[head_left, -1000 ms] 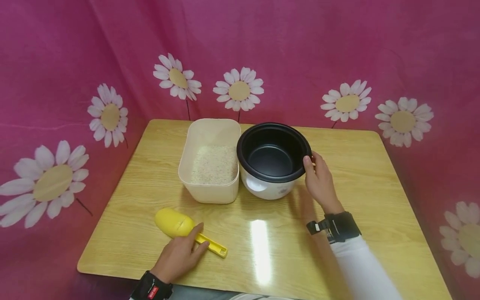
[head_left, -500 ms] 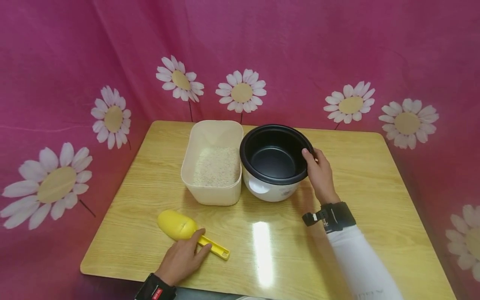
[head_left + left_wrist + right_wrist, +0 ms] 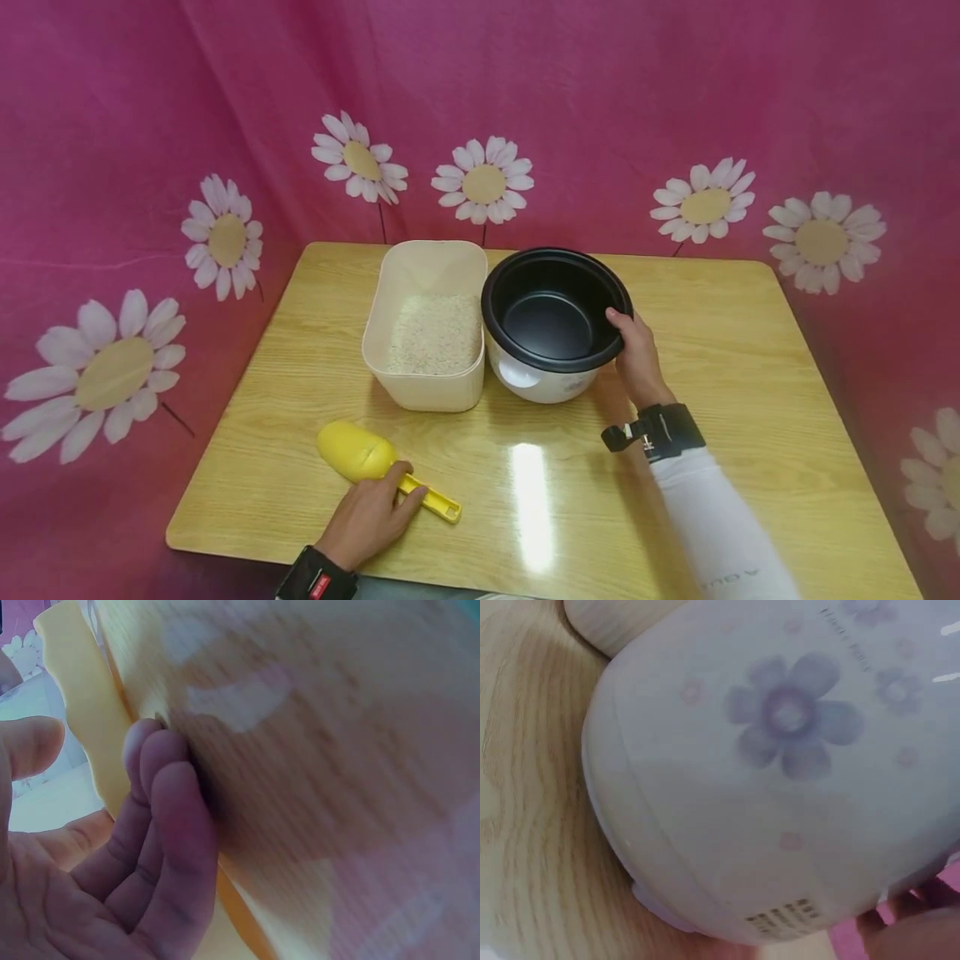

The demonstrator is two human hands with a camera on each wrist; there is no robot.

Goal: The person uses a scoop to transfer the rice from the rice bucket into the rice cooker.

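Note:
A yellow scoop (image 3: 356, 451) lies bowl side down at the table's front left. My left hand (image 3: 365, 512) rests at its handle, index finger over the neck. In the left wrist view the thumb (image 3: 34, 746) stands apart from the handle (image 3: 82, 697), and the loosely bent fingers (image 3: 180, 817) reach down beside it to the tabletop. A lidless white rice cooker (image 3: 551, 385) with a purple flower print (image 3: 795, 716) has a black inner pot (image 3: 546, 327). At its right side my right hand (image 3: 639, 357) holds the rim, thumb on top, other fingers hidden below.
Left of the cooker, close against it, stands a cream plastic bin (image 3: 425, 390) with rice (image 3: 435, 335) in its bottom. The wooden table (image 3: 720, 333) is bordered by a pink daisy-print cloth (image 3: 585, 100) behind and at both sides.
My right hand's fingers have slipped farther under the cooker's rim, and its wrist has shifted slightly left. The left hand stays at the scoop. The whole head view has shifted a little.

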